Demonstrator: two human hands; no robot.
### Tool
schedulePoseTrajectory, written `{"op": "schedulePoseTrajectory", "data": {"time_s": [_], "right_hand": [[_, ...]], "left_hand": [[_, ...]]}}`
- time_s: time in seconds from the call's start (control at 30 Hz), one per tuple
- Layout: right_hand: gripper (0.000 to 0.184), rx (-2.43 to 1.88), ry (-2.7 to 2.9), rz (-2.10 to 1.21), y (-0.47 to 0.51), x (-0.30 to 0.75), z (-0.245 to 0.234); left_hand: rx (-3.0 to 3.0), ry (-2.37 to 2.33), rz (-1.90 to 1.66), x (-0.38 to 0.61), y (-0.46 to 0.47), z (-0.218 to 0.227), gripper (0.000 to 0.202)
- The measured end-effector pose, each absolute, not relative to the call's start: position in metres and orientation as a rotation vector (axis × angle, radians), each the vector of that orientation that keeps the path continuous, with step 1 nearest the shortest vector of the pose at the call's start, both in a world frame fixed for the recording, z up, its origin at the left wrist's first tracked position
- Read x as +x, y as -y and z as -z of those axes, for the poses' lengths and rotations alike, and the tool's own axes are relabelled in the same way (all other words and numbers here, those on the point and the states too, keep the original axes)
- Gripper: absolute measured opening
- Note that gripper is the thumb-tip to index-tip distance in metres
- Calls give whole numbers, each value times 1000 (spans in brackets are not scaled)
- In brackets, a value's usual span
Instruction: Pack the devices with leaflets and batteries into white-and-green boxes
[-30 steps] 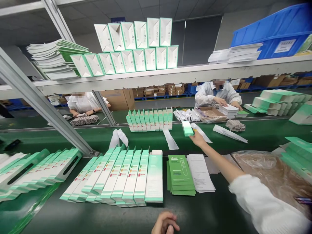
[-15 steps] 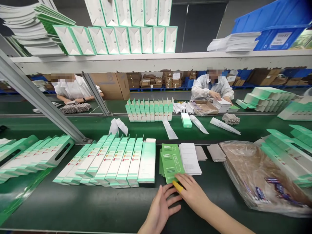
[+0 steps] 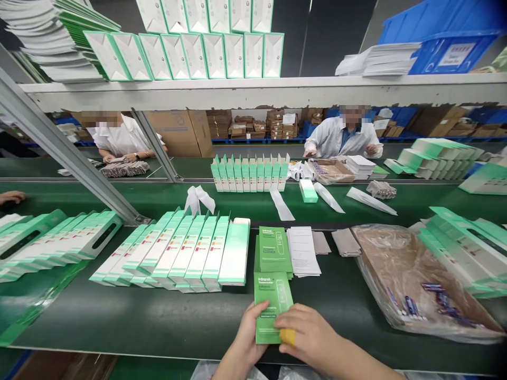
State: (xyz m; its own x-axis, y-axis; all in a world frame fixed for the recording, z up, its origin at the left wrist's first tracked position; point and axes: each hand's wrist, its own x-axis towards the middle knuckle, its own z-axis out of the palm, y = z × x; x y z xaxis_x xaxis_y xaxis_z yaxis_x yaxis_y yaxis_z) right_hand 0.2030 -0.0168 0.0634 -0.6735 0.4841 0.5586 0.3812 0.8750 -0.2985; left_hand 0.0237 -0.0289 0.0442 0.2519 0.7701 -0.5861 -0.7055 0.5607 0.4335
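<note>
A green printed leaflet (image 3: 271, 295) with a thermometer drawing is held near the front edge of the bench. My left hand (image 3: 249, 330) grips its left edge, thumb on top. My right hand (image 3: 304, 335), with a yellow cover on one finger, closes on its right edge. Just beyond lies a stack of the same green leaflets (image 3: 273, 248). Beside that stack are white printed sheets (image 3: 303, 252) and grey folded pouches (image 3: 346, 243). Left of the leaflets leans a row of green-and-white boxes (image 3: 192, 250).
On the right, a plastic-lined carton tray (image 3: 382, 274) holds several small batteries (image 3: 412, 305). A green conveyor belt (image 3: 245, 205) runs behind, carrying white sleeves and boxes. A metal post (image 3: 79, 142) slants at left under a shelf (image 3: 237, 94). Two people sit across; another person's hand (image 3: 11, 197) shows at far left.
My right hand has drawn the top green leaflet off the stack toward me, and my left hand has taken hold of it too. The co-worker opposite has moved both hands apart.
</note>
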Motion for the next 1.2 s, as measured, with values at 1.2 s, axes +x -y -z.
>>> {"op": "schedulePoseTrajectory", "data": {"time_s": [1.2], "right_hand": [[42,-1204,2280,0,13,258,-88]], "left_hand": [[234,-855,-881,68,19,-69,36]]}}
